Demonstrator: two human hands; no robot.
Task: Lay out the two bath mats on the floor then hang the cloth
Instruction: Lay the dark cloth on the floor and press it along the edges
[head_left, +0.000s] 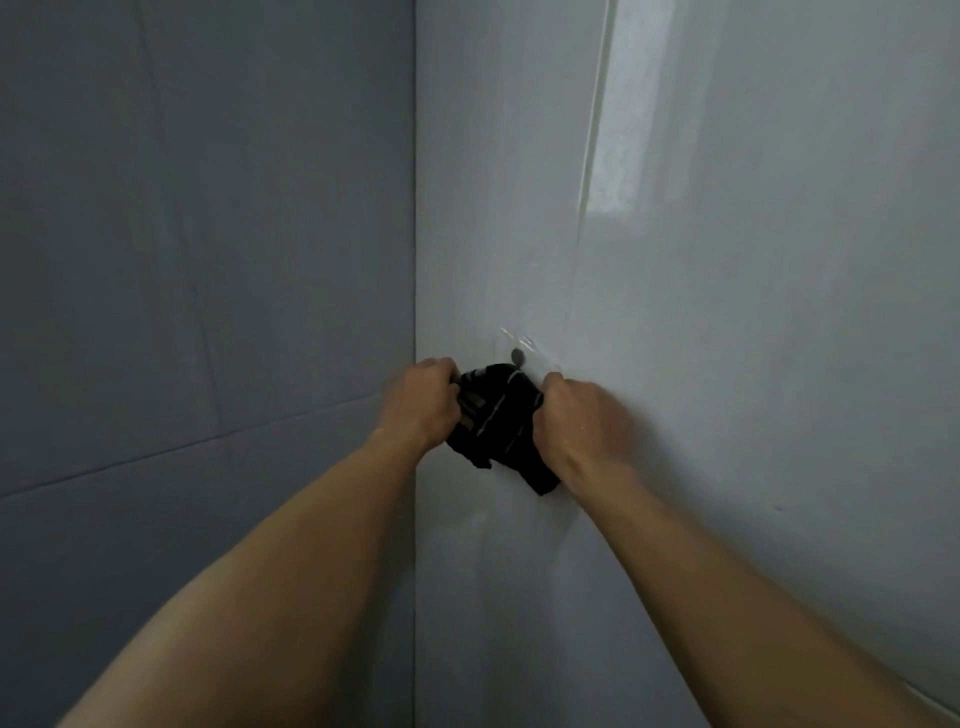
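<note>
In the head view, the left hand (423, 402) and right hand (584, 418) each clutch one side of a bunched black cloth (498, 423), held between them close to the glossy pale wall (753, 338), its long axis slanting down to the right. The small hook (518, 356) sits just above the cloth's top edge, nearer the right hand, so hanging it likely needs only a short lift. A duller side wall (208, 234) meets this one at the corner just left of the hands; neither floor nor mats show.
</note>
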